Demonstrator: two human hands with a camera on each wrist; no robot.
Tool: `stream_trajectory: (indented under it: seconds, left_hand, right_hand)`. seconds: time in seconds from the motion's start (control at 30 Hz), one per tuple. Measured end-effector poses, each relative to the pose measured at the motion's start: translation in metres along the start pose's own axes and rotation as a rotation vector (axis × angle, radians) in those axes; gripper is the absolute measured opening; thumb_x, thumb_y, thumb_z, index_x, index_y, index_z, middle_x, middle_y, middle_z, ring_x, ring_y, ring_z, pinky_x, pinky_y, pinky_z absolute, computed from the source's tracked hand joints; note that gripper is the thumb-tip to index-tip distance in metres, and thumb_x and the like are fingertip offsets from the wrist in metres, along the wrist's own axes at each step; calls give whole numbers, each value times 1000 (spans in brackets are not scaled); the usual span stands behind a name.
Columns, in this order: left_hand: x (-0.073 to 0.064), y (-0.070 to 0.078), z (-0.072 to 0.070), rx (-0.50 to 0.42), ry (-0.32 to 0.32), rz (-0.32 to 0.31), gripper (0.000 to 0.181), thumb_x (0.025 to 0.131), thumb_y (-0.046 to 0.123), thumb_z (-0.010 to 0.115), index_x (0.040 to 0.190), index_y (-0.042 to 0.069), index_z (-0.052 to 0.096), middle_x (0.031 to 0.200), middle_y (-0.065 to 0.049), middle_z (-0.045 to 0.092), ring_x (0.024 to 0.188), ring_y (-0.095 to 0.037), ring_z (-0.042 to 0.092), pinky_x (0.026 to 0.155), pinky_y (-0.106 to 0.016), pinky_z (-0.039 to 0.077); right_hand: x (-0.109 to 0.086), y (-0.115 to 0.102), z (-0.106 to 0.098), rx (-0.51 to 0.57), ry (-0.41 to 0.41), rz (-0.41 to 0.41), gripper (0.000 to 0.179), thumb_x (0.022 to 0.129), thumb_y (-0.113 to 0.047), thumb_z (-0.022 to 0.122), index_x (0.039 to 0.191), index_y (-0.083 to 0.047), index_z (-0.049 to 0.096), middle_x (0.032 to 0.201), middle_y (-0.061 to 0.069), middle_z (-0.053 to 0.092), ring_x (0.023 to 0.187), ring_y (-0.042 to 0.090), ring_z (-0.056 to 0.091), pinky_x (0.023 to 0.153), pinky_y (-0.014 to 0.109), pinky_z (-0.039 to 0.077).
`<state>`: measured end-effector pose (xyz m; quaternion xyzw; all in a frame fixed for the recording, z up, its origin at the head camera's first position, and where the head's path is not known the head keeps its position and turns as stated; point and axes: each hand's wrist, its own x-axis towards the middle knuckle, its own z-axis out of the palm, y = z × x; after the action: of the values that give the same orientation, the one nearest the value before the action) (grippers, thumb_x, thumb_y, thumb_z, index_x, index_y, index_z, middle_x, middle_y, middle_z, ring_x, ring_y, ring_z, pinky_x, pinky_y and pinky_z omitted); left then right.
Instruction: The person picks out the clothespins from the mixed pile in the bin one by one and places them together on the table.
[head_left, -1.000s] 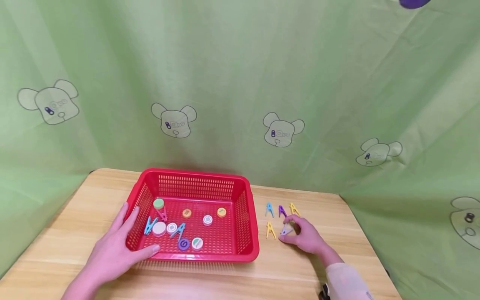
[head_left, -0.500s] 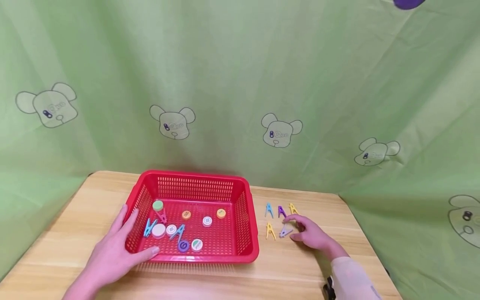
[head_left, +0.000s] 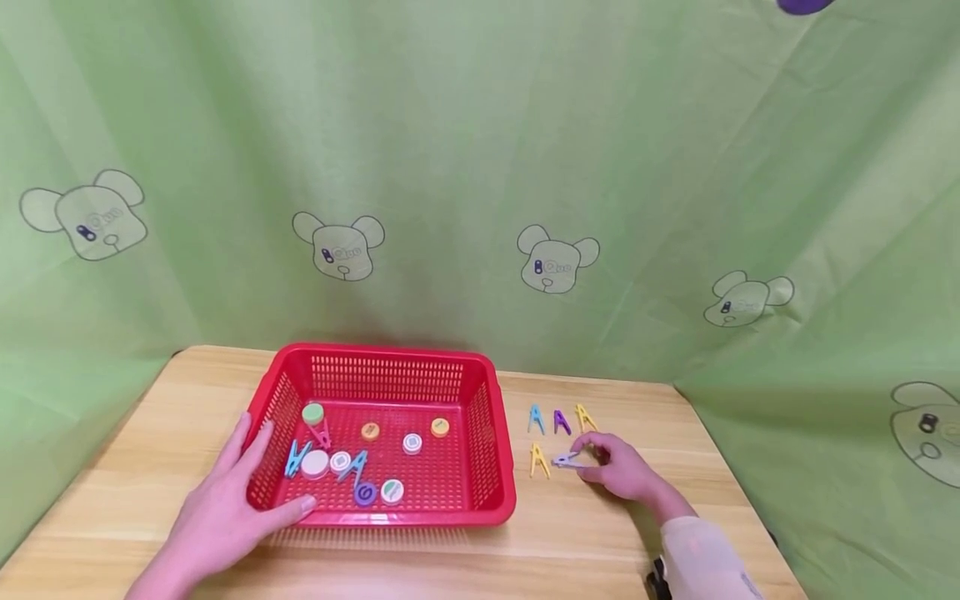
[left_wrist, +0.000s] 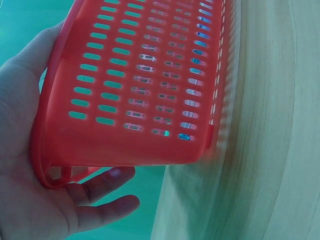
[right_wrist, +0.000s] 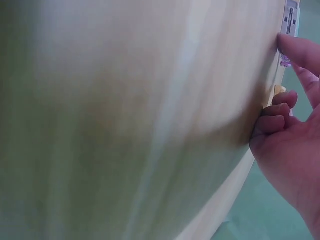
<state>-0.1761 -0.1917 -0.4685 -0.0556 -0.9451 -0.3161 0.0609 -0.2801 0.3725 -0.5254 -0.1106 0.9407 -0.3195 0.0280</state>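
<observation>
Red plastic suggests the basket [head_left: 420, 518] is light and fairly stiff, with its rim the place to hold. The left hand [head_left: 221, 504] rests at its near corner, fingers spread, thumb over the front edge. Right of that hand, inside, lie round caps [head_left: 392, 492] and small clothespins [head_left: 293, 462]. Past the basket, the right hand [head_left: 626, 471] pinches a lavender clothespin [head_left: 562, 459] by the legs, likely light, smooth and springy, best taken there; whether it touches the table [head_left: 450, 567] is unclear. Beyond those fingertips lie blue [head_left: 535, 415] and purple clothespins [head_left: 560, 420], then green curtain [head_left: 450, 167].
</observation>
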Motion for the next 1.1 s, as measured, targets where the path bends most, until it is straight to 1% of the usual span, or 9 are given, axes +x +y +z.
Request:
stream_trajectory:
  seconds: [0.17,0.3,0.43,0.57,0.73,0.87,1.1]
  left_hand:
    - [0,1,0,-4,7,13,121,74,71,74,158,1,22,166,-14,-3,132,-56,34,86,-72,44]
    - [0,1,-1,-3,13,23,121,74,71,74,158,0,23,166,-14,-2,132,-56,34,87,-72,43]
    - [1,1,-2,-5,-3,10,121,74,72,73,158,1,22,166,-15,-3,132,-56,33,86,-72,44]
    - [1,0,-3,-3,-11,1,122,74,73,72,158,2,22,166,-17,-3,132,-56,33,85,-72,45]
    - [0,-2,-4,3,-9,4,122,74,72,74,159,3,20,165,-18,-1,131,-56,34,84,-72,45]
    - [-1,-3,-4,2,-15,0,122,73,72,74,159,4,19,165,-18,-2,130,-56,34,83,-71,46]
    - [-3,-1,-4,-5,-30,-5,122,74,74,71,159,4,18,165,-18,-3,130,-57,34,84,-72,45]
  right_hand:
    - [-10,-2,1,-17,35,26,28,82,-10,81,106,-17,67,81,8,47,80,24,44,73,39,34]
    - [-15,-4,1,-22,83,49,27,82,-14,83,104,-17,68,81,7,47,79,23,45,72,38,35]
    - [-19,-6,3,-33,133,79,29,79,-19,86,101,-16,68,82,6,49,78,22,45,71,38,36]
    - [-23,-7,9,-46,172,86,35,75,-24,90,98,-13,67,81,6,48,76,21,44,68,37,37]
    - [-24,-14,19,-47,198,113,37,72,-28,91,91,-13,64,80,6,49,74,20,45,68,36,38]
    - [-24,-22,25,-56,209,137,38,71,-31,92,85,-13,62,78,7,48,73,20,44,67,36,37]
    - [-26,-37,24,-67,212,187,41,71,-32,92,76,-10,57,69,4,45,68,19,43,65,34,35]
